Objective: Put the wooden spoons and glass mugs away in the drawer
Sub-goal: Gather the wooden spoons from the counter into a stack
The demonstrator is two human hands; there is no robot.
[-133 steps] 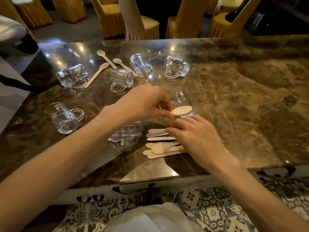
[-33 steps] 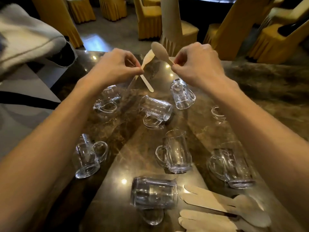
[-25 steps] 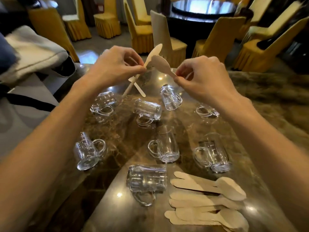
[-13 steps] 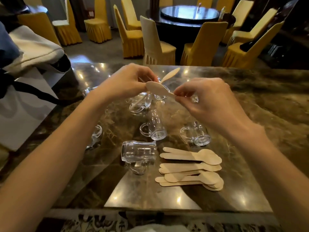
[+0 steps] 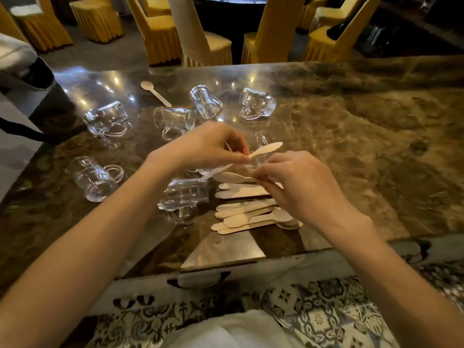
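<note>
So both hands are up over the middle of the marble desk point(image 5: 364, 151), each one busy with a wooden spoon. The left hand point(image 5: 208, 146) has its fingers point(image 5: 238, 156) curled in tight, pinching the upper spoon point(image 5: 267, 148) by the narrow part, with the wide end sticking out to the right. The right hand point(image 5: 298, 187) is just beside it, a bit nearer, thumb and fingertips closed on the stem of the lower spoon point(image 5: 227, 177), whose bowl points left. Right under that sits the spoon pile point(image 5: 247, 212), a loose flat stack on the desk, half tucked beneath the right hand. There's also a lone spoon point(image 5: 155, 92) way off at the far left. The glass mugs point(image 5: 108, 121) are scattered all over the left half, mostly tipped on their sides: the nearest mug point(image 5: 185, 198) lies just left of the spoon pile, the left mug point(image 5: 94, 178) is out by the left forearm, and three more sit further back. One more is behind the hands, too hidden to say much. A dark handle point(image 5: 198, 278) shows under the near desk edge, with patterned floor tiles point(image 5: 313, 312) below and yellow chairs point(image 5: 160, 33) across the room.
</note>
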